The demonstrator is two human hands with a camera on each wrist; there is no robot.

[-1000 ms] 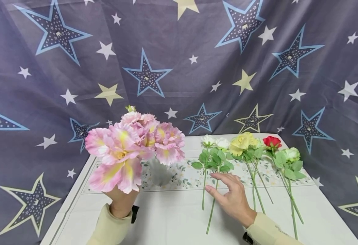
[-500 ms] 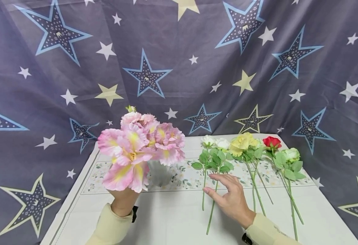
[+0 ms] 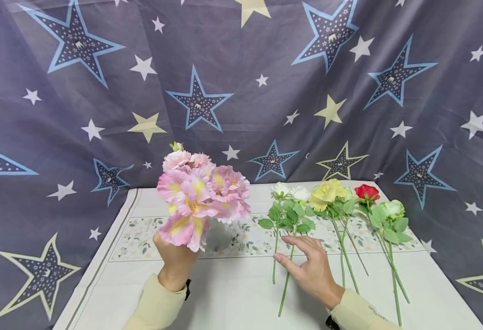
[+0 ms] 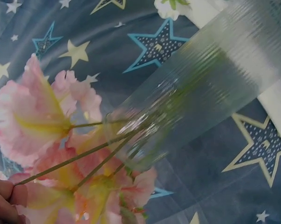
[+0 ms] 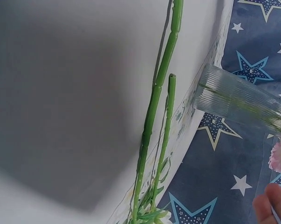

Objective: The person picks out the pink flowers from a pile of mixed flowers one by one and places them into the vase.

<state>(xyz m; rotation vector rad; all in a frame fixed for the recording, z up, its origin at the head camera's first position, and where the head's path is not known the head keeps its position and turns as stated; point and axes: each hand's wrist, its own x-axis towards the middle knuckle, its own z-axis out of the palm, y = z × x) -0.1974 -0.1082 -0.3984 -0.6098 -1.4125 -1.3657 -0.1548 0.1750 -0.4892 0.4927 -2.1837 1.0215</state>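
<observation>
My left hand pinches the stem of a pink-and-yellow artificial flower. In the left wrist view its fingertips are on the thin stem, which runs into the mouth of a clear ribbed vase. Other pink flowers stand in the vase, and the held bloom overlaps them in the head view. My right hand holds nothing, thumb and fingers apart. It is over two white roses' green stems; the right wrist view shows those stems lying on the table.
To the right, yellow roses, a red rose and a pale green rose lie with their stems toward me. A floral-print strip crosses the white tabletop. Star-patterned cloth hangs behind.
My left hand has moved right with the pink-and-yellow flower, bringing its bloom in against the others in the vase. The right hand has stayed nearly still.
</observation>
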